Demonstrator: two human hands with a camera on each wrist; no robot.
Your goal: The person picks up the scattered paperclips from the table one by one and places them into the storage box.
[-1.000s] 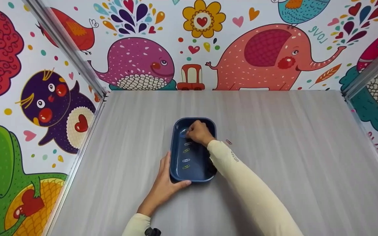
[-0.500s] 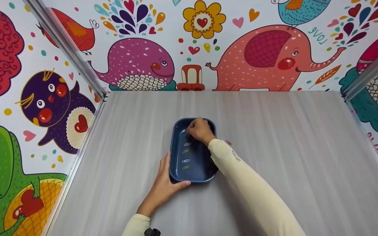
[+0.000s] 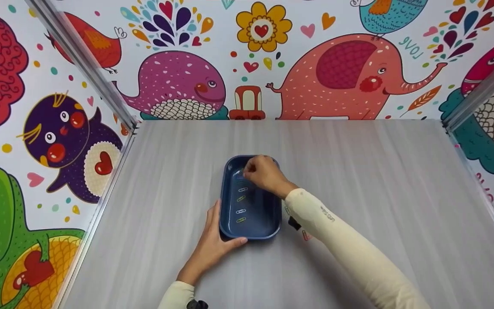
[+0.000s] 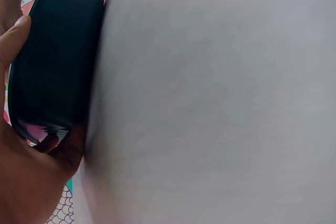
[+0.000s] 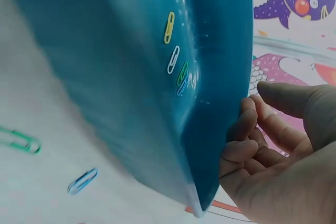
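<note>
Right hand [image 3: 265, 174] bends loosely over the far end of the blue tray [image 3: 257, 221], thumb parted from curled fingers; the left hand [image 3: 210, 246] grips its near-left corner. Paper clips [image 5: 169, 27] line the tray's left side; green [image 5: 33, 145] and blue clips [image 5: 82, 181] lie outside, on the surface [image 3: 165, 171].

Gray table [image 3: 380, 184]; purple whale [image 3: 174, 77], coral elephant [image 3: 302, 86] on back wall [image 3: 223, 43]; metal post [image 3: 84, 64].

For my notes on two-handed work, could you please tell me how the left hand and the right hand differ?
The left hand grips the tray at its near left corner; the right hand is over its far end.
The left hand's fingers lie along the tray's outer side; the right hand's are curled, the thumb apart from them.
Both come out of pale sleeves.
</note>
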